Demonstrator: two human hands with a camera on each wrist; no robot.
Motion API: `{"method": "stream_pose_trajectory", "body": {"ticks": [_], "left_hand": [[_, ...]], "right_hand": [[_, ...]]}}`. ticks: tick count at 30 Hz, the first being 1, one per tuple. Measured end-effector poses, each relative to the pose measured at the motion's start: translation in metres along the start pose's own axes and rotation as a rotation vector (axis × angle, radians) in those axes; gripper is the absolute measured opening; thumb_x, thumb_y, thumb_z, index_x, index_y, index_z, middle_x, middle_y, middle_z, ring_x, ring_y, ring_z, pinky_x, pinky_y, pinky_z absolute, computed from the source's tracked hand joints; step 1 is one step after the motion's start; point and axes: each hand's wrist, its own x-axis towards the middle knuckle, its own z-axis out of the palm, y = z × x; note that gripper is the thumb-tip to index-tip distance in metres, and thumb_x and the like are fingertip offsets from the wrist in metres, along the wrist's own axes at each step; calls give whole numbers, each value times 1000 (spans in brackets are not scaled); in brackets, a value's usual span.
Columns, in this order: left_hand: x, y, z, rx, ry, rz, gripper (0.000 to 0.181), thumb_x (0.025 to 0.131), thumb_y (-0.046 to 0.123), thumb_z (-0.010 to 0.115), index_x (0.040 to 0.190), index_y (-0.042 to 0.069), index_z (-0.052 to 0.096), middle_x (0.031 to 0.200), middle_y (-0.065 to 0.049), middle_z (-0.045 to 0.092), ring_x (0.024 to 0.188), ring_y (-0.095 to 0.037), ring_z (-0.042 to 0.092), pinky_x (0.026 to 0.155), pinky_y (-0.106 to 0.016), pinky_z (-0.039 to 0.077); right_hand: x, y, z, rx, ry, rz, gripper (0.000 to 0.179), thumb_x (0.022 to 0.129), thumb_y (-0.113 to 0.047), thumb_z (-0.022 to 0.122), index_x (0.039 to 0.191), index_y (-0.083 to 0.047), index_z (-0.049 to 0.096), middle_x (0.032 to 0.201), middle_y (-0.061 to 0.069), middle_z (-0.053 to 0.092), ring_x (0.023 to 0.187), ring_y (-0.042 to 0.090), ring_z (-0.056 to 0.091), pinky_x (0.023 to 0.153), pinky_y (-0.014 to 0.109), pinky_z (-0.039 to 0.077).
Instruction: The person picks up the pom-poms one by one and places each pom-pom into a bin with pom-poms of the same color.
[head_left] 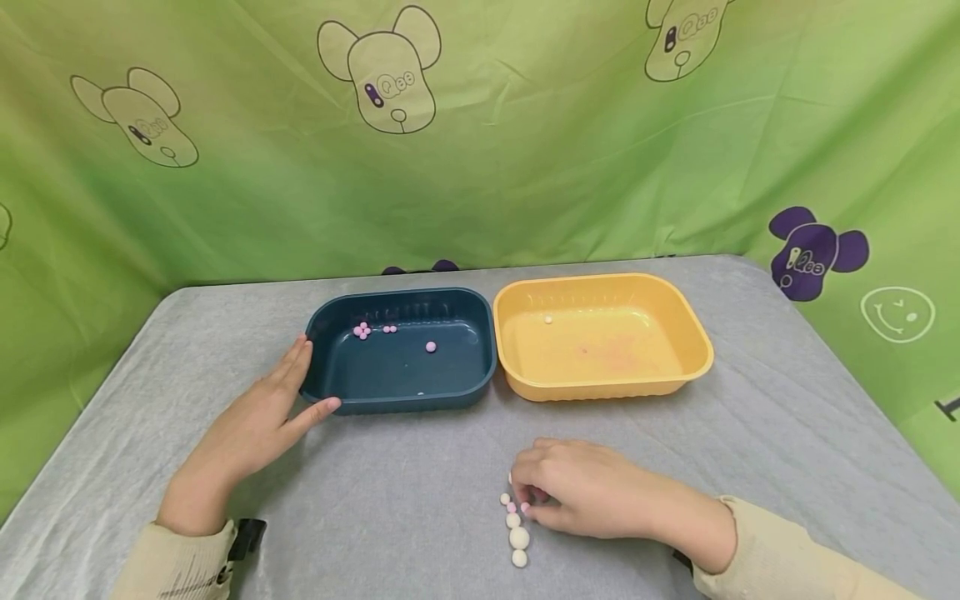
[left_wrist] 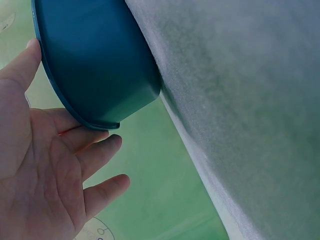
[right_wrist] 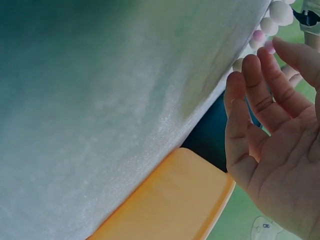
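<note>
At the left end of the dark blue tray [head_left: 405, 403], my left hand [head_left: 251, 421] rests with fingers and thumb spread, their tips at its rim. In the left wrist view the palm of this left hand [left_wrist: 40, 175] faces the tray wall [left_wrist: 100, 55]. My right hand [head_left: 581, 487] pinches a small pink ball [head_left: 526, 507] between thumb and fingertips, low over the table. The right wrist view shows this pink ball [right_wrist: 270, 47] at the thumb tip. Beside it, white balls [head_left: 519, 538] of different sizes and another pink ball [head_left: 512, 507] form a row.
Inside the blue tray are several pink balls [head_left: 431, 347], some of them clustered. A yellow tray [head_left: 600, 389] stands right against it, holding a tiny white ball [head_left: 548, 320]. Grey cloth [head_left: 405, 500] covers the table, and a green printed curtain [head_left: 525, 167] hangs behind.
</note>
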Motion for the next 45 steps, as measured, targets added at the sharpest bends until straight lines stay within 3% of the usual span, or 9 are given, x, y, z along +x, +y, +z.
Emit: {"method": "stream_pose_trajectory", "body": {"ticks": [20, 45], "left_hand": [[1, 0, 1, 7, 5, 10, 93, 100, 59, 46, 158, -2, 8, 167, -19, 5, 153, -40, 16, 117, -62, 24], [1, 0, 1, 4, 6, 10, 93, 99, 59, 47, 158, -2, 9, 167, -17, 5, 153, -40, 16, 118, -62, 24]], "right_hand": [[1, -3, -9, -12, 44, -10, 19, 88, -20, 72, 79, -29, 57, 72, -16, 47, 74, -3, 41, 58, 14, 35], [6, -8, -21, -31, 88, -30, 15, 89, -21, 70, 81, -28, 60, 75, -17, 50, 76, -2, 43, 62, 15, 38]]}}
